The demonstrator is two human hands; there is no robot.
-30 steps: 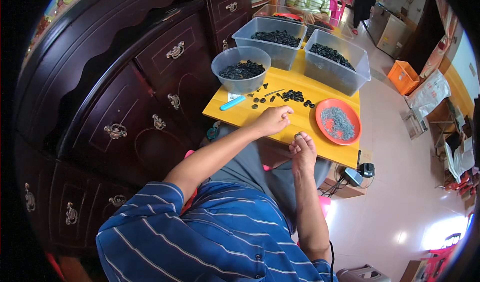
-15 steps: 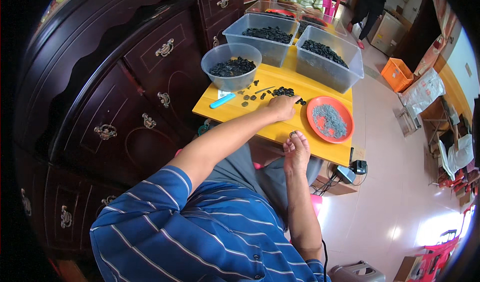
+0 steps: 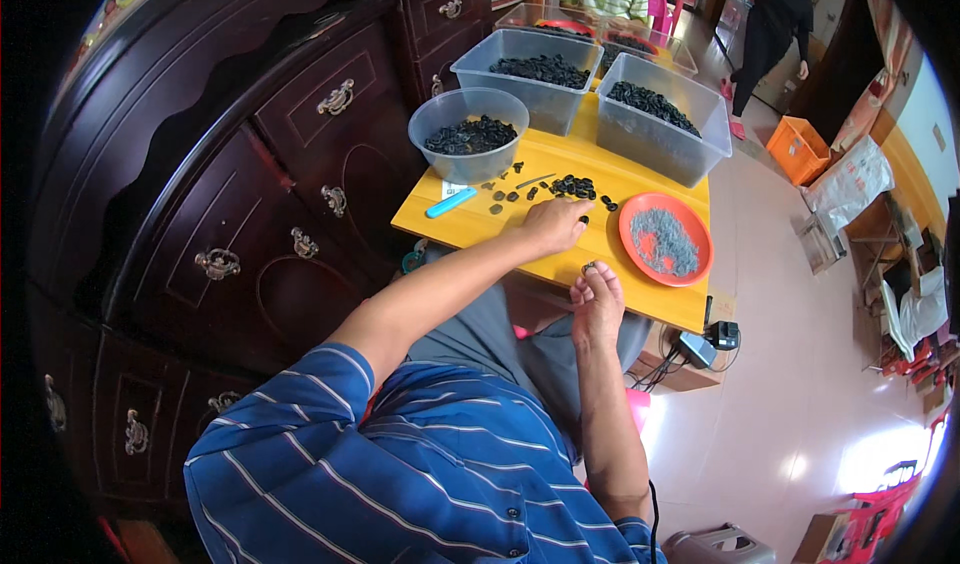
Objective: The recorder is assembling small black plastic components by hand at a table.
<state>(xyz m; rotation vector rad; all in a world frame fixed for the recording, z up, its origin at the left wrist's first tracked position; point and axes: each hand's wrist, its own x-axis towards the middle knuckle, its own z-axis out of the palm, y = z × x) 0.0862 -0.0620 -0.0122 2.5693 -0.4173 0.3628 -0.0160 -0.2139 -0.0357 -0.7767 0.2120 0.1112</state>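
My left hand (image 3: 552, 227) is over the yellow table, its fingers closed on a small black rubber-like piece (image 3: 584, 220) at the fingertips. Just beyond it lies a loose pile of similar black pieces (image 3: 574, 186), with several more scattered to its left. My right hand (image 3: 598, 302) is in front of the table's near edge, thumb and fingers pinching a small dark piece (image 3: 588, 267); its details are too small to make out. The red-orange plate (image 3: 704, 269), to the right of both hands, holds a heap of small grey pieces (image 3: 664, 241).
A round clear tub (image 3: 462, 170) and two rectangular clear bins (image 3: 522, 104), (image 3: 664, 152) hold black pieces at the table's far side. A light-blue handled tool (image 3: 450, 203) and a thin rod (image 3: 535, 180) lie on the table (image 3: 470, 232). Dark drawers (image 3: 330, 144) border the left. Another person sits opposite.
My left hand has drawn back from the pile toward me, a black piece now showing at its fingertips. My right hand keeps its pinch. A person in the background has moved.
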